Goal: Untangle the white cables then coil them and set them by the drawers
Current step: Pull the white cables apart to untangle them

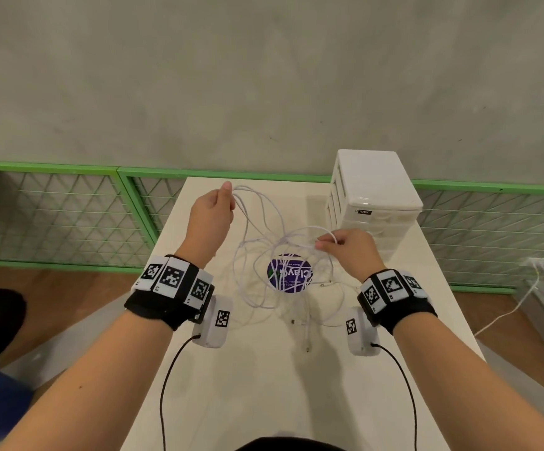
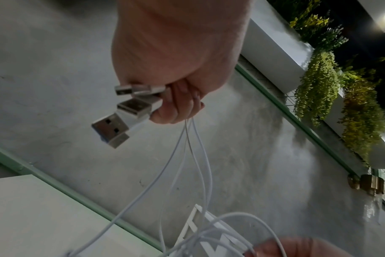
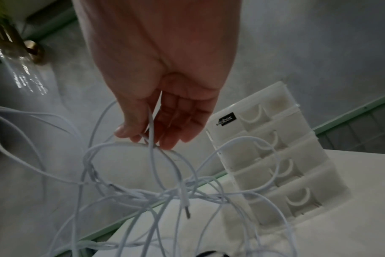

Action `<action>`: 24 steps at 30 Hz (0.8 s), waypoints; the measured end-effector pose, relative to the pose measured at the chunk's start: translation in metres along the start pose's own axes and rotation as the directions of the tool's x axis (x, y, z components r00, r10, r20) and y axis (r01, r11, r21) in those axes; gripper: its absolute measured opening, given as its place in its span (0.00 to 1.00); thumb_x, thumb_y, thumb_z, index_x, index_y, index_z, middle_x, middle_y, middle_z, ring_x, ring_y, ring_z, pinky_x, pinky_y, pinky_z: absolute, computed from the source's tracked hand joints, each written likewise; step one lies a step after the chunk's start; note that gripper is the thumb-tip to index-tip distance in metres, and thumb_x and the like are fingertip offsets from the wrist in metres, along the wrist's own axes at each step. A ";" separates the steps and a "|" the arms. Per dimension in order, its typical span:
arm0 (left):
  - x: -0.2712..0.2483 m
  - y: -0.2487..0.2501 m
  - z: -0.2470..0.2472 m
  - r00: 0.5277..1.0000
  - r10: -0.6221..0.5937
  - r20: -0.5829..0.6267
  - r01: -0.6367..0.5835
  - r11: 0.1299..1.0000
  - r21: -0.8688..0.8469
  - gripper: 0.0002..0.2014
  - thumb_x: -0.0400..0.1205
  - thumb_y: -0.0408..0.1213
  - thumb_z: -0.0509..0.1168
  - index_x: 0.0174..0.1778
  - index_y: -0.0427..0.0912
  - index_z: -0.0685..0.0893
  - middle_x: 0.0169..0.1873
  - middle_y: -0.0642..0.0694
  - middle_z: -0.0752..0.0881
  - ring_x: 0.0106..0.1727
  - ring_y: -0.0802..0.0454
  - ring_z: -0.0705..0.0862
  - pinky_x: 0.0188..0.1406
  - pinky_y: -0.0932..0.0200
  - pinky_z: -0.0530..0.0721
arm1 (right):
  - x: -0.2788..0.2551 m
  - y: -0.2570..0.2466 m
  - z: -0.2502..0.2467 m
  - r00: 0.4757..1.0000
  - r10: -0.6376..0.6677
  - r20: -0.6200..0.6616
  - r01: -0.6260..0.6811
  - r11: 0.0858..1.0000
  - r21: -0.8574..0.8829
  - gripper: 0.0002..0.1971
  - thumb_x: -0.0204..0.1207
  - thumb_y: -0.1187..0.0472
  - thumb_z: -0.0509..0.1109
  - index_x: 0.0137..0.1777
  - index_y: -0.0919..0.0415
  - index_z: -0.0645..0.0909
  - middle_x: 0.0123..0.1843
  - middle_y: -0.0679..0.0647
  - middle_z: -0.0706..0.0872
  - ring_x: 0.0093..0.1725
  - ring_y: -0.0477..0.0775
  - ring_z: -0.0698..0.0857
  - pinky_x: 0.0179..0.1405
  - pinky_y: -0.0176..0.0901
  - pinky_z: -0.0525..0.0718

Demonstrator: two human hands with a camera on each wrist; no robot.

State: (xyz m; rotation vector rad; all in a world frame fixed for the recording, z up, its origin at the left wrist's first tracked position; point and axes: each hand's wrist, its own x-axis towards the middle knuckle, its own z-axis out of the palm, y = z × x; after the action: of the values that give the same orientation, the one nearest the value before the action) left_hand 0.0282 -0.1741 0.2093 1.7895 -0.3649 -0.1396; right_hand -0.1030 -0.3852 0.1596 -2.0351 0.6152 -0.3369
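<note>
The white cables [image 1: 277, 255] hang as a loose tangle between the two hands, the knot of crossings lying just below and to the left of the right hand's fingertips [image 3: 165, 144], with slack loops and free plug ends trailing onto the white table [image 1: 264, 369] over a purple round sticker [image 1: 288, 273]. From that knot several strands run up and away to the left hand [image 1: 213, 209], which is raised higher and farther out; its fingers are curled tight around a bunch of USB-A plugs [image 2: 123, 111], the cords dropping down from the fist. The right hand [image 1: 350, 247] is nearer the knot: thumb and forefinger pinch one strand at the top of a loop, the other fingers loosely extended. So the strands' long axis slopes from the left fist down to the right pinch. Beyond the right fingers, close by, stands the white drawer unit [image 1: 373, 196]. No cable is coiled yet; I judge the untangling is under way.
</note>
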 end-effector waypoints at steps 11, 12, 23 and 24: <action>-0.024 0.019 0.026 0.939 0.123 0.321 -0.193 0.961 0.197 0.19 0.88 0.49 0.52 0.37 0.43 0.78 0.29 0.55 0.82 0.22 0.66 0.73 0.29 0.66 0.69 | -0.003 -0.047 0.017 0.964 -0.258 0.062 0.236 0.940 0.248 0.02 0.75 0.63 0.73 0.44 0.56 0.87 0.34 0.48 0.85 0.33 0.40 0.80 0.40 0.32 0.80; -0.025 0.019 0.027 0.936 0.122 0.330 -0.201 0.956 0.215 0.18 0.87 0.50 0.55 0.40 0.41 0.79 0.31 0.55 0.83 0.23 0.67 0.74 0.28 0.68 0.68 | -0.003 -0.048 0.017 0.964 -0.258 0.061 0.233 0.935 0.268 0.03 0.75 0.64 0.72 0.45 0.57 0.87 0.33 0.47 0.84 0.32 0.40 0.79 0.39 0.33 0.80; -0.019 0.011 0.032 0.951 0.208 0.228 -0.294 0.837 0.462 0.21 0.79 0.41 0.70 0.29 0.49 0.63 0.26 0.53 0.73 0.25 0.55 0.69 0.25 0.62 0.63 | -0.004 -0.039 0.013 0.964 -0.261 0.045 0.240 0.932 0.274 0.07 0.81 0.62 0.66 0.48 0.54 0.86 0.30 0.48 0.79 0.26 0.45 0.76 0.30 0.31 0.76; -0.017 0.011 0.031 0.955 0.207 0.214 -0.287 0.833 0.473 0.21 0.79 0.40 0.70 0.29 0.49 0.62 0.25 0.52 0.72 0.26 0.54 0.69 0.25 0.63 0.63 | -0.003 -0.035 0.012 0.970 -0.240 0.026 0.225 0.939 0.261 0.07 0.81 0.61 0.65 0.47 0.55 0.85 0.31 0.50 0.79 0.25 0.46 0.77 0.29 0.31 0.76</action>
State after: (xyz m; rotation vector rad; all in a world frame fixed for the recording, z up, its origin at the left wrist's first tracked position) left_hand 0.0013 -0.1992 0.2107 2.2289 -0.8022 0.0052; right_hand -0.0897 -0.3606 0.1833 -1.8613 0.2770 -0.4707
